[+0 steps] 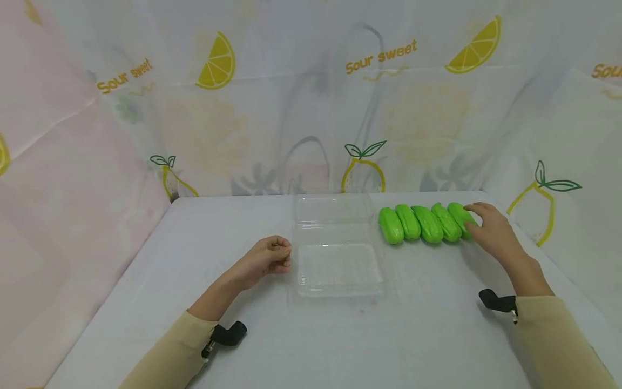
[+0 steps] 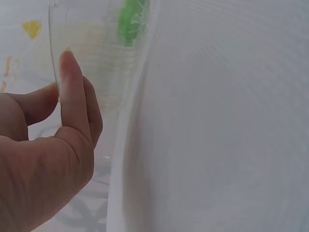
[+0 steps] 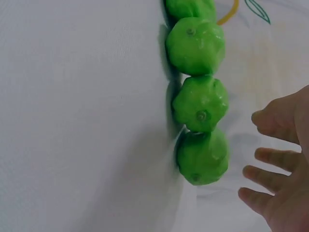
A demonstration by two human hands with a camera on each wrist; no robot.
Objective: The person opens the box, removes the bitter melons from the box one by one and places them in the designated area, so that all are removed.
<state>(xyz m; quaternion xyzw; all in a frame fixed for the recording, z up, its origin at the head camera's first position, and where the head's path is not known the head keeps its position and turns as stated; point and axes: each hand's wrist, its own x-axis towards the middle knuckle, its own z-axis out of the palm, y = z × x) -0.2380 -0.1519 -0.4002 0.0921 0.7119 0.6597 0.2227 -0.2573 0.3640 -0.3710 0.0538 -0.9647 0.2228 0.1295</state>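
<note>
A clear plastic box (image 1: 340,267) lies unfolded in the middle of the table, its lid (image 1: 332,209) laid back behind the base. The left hand (image 1: 264,261) pinches the box's left rim; in the left wrist view, thumb and fingers (image 2: 72,96) lie on either side of the thin edge. Several glossy green gourd-like vegetables (image 1: 427,224) lie side by side in a row right of the lid. At the row's right end, the right hand (image 1: 495,232) hovers over the last gourd (image 1: 460,219). Its fingers are spread and apart from the gourds in the right wrist view (image 3: 203,157).
A white cloth covers the table (image 1: 330,346). Behind it hangs a printed curtain (image 1: 272,108) with lemon drawings, which also lines both sides. Each wrist carries a black camera mount, on the left (image 1: 230,334) and on the right (image 1: 495,300).
</note>
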